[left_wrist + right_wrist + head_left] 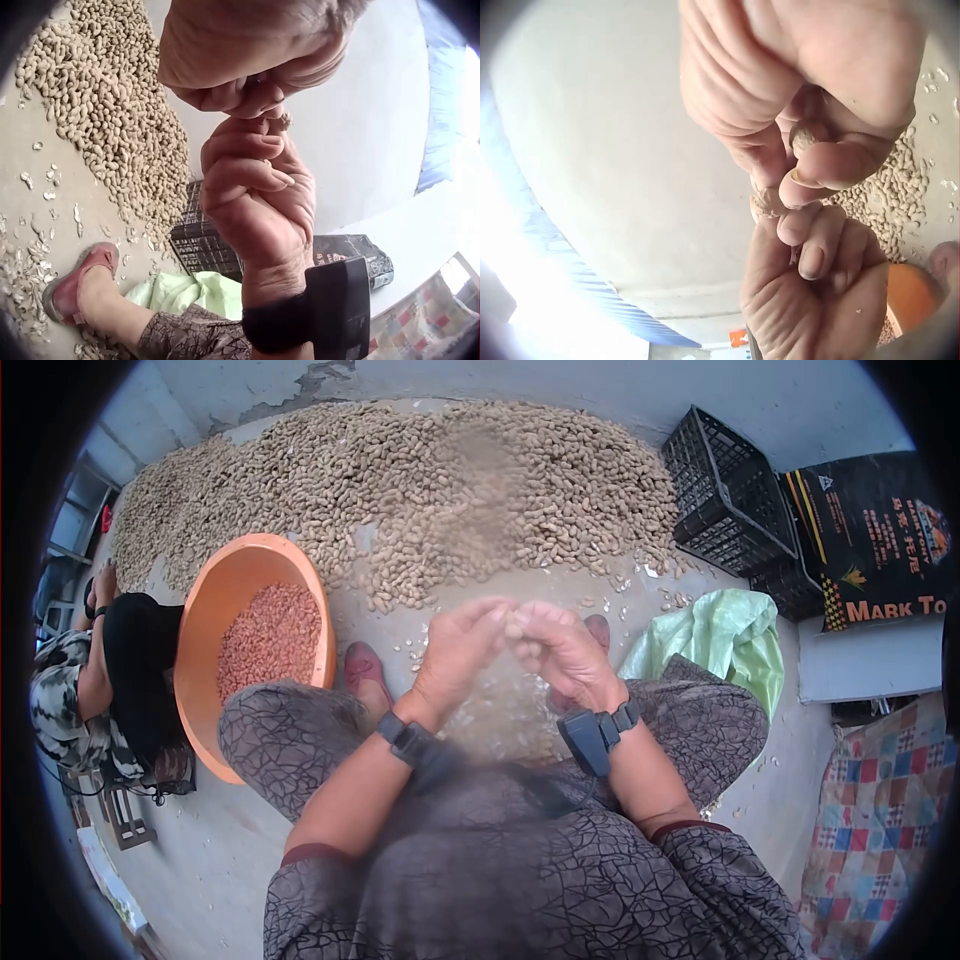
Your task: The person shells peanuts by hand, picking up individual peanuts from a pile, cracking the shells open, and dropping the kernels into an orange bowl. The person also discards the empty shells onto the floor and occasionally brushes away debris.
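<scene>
Both hands meet at the fingertips above the lap. A peanut in its shell (766,202) is pinched there between the thumbs and fingers of the left hand (462,652) and the right hand (568,655). Only a small end of this peanut (286,120) shows in the left wrist view. A second peanut (806,136) lies within the curled fingers of the right hand (832,82). To the left, a tilted orange basin (205,620) holds red shelled kernels (268,637). Beyond the hands spreads a large heap of unshelled peanuts (400,490).
Broken shells (30,277) litter the floor between the red shoes (367,668). At right lie a pale green sack (715,645), black crates (730,490) and a black printed bag (875,540). Another person (100,680) sits at far left beside the basin.
</scene>
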Demonstrator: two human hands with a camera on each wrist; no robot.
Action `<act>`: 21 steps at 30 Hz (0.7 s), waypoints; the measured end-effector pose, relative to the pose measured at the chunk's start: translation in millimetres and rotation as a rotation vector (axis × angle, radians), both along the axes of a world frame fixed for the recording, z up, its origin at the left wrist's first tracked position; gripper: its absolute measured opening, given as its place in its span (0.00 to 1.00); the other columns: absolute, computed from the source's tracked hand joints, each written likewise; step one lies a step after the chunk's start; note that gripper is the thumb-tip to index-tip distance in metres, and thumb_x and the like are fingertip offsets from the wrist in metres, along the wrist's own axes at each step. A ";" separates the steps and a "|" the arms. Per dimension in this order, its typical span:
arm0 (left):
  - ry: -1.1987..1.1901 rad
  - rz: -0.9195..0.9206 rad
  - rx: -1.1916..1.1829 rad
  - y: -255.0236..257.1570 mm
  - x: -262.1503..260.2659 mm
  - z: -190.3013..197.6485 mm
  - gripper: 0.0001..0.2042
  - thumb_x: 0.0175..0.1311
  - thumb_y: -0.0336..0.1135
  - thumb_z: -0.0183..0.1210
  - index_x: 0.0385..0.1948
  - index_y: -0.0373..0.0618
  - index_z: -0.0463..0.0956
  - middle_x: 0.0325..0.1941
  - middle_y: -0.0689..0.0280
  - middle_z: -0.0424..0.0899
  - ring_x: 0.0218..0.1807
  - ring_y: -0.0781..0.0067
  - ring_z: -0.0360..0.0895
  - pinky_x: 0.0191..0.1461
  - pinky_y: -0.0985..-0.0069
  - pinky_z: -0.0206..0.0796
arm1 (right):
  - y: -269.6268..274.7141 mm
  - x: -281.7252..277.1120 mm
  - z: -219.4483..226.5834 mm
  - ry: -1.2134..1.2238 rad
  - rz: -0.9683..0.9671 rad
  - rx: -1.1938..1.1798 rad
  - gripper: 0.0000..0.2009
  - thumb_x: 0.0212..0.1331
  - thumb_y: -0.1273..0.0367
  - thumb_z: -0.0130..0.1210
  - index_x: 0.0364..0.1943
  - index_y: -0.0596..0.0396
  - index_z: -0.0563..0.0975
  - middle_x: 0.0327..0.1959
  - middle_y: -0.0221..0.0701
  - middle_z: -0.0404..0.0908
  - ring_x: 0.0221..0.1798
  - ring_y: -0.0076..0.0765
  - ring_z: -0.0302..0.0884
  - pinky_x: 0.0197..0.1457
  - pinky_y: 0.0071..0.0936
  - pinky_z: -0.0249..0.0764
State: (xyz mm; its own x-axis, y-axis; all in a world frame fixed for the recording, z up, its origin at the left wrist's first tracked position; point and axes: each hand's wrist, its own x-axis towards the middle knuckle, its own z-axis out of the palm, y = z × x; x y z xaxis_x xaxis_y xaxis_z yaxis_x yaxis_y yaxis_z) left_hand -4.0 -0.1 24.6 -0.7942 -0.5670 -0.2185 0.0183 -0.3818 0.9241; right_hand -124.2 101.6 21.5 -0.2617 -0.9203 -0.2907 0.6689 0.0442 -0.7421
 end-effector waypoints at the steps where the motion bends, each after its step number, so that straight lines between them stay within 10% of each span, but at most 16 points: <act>1: 0.007 0.008 0.010 1.2 -0.3 -1.1 0.10 0.64 0.33 0.52 0.41 0.39 0.76 0.28 0.74 0.76 0.25 0.92 0.66 0.23 0.93 0.54 | 1.4 0.2 0.3 0.007 -0.011 0.011 0.06 0.58 0.68 0.53 0.33 0.56 0.75 0.27 0.25 0.75 0.27 0.16 0.69 0.25 0.13 0.63; 21: 0.083 -0.032 0.178 5.3 -2.9 -5.5 0.09 0.66 0.34 0.48 0.38 0.40 0.73 0.26 0.70 0.76 0.21 0.87 0.63 0.24 0.89 0.53 | 0.9 5.8 -0.8 0.436 -0.110 0.093 0.12 0.54 0.64 0.59 0.38 0.58 0.76 0.27 0.25 0.77 0.27 0.12 0.69 0.24 0.11 0.61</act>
